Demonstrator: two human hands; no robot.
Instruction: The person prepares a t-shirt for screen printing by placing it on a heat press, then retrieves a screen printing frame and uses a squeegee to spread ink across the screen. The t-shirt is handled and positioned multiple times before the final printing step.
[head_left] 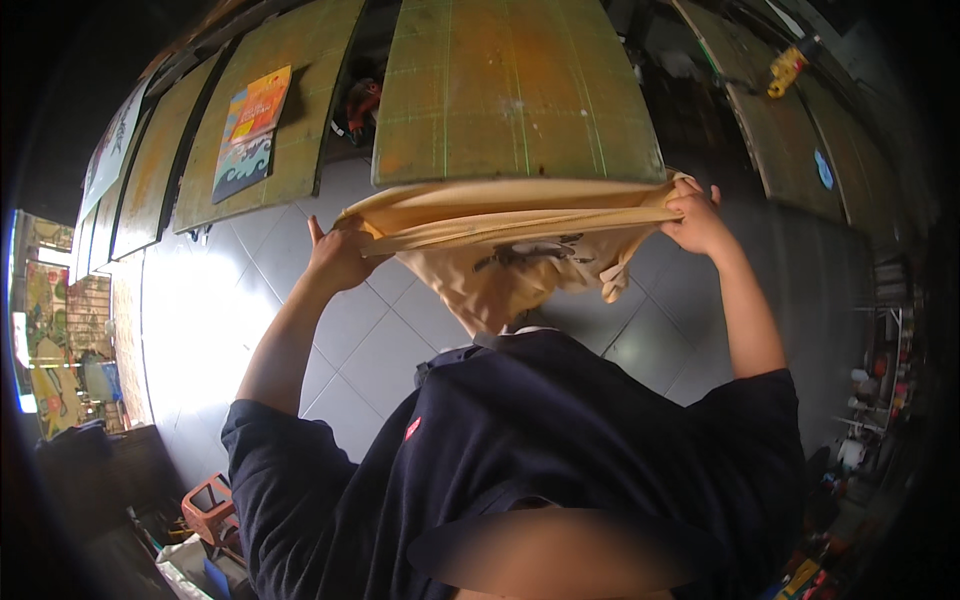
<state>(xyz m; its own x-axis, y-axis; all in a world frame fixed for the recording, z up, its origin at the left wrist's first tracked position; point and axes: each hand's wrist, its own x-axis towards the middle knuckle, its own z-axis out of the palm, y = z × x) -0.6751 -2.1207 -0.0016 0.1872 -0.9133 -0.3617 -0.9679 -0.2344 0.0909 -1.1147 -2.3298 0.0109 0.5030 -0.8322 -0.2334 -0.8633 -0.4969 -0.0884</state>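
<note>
Cloth [525, 262], yellow in colour, is stretched along the near edge of the middle board [510, 90]; left hand [343, 258] pinches its left end, right hand [697, 220] pinches its right end, beside the board's corner

Central tabletop [510, 90]: flat board, greenish-brown, orange stains, thin bright green lines lengthwise and across, few pale specks. Tan cloth [510, 230] right at its near edge; over or under, can't tell. Left board [305, 130]: similar surface, orange-and-blue printed sheet [250, 135] lying flat on it. Far left, pale sheet [112, 145] over boards there. Far-right board [850, 150]: small light-blue piece [824, 170] on it. Floor [360, 345] below: grey tiles, diagonal seams, strong glare left.
</note>
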